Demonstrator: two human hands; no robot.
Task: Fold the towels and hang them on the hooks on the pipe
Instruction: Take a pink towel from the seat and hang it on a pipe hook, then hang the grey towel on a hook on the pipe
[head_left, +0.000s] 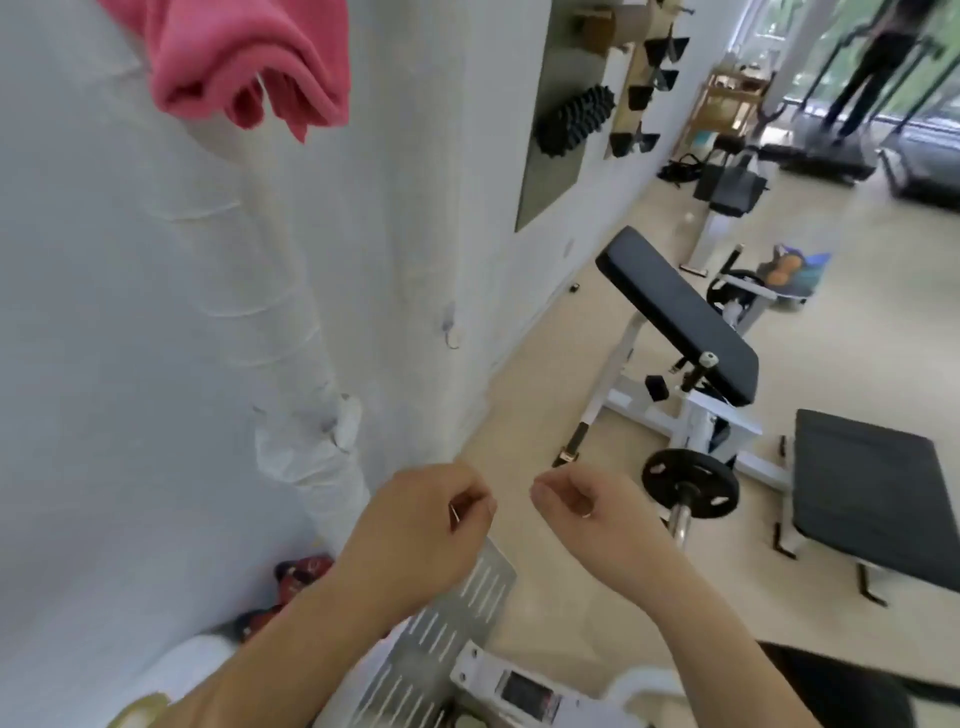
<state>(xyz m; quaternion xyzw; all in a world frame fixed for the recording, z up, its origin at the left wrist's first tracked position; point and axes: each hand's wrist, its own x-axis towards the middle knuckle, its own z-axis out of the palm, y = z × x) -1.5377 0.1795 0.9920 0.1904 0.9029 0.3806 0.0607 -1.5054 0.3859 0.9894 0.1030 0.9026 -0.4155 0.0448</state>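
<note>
The bunched pink cloth towel (249, 62) hangs high on the white tape-wrapped pipe (291, 291); lower down, the left hand (415, 535) pinches a thin silver metal piece (454, 512), and the right hand (587, 514) is clenched, holding nothing visible.

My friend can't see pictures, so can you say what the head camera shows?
Two bare hands, left hand and right hand, hover with curled fingers before a white wrapped pipe on a wall, where a pink towel hangs up high. Weight benches stand on the floor to the right.
</note>
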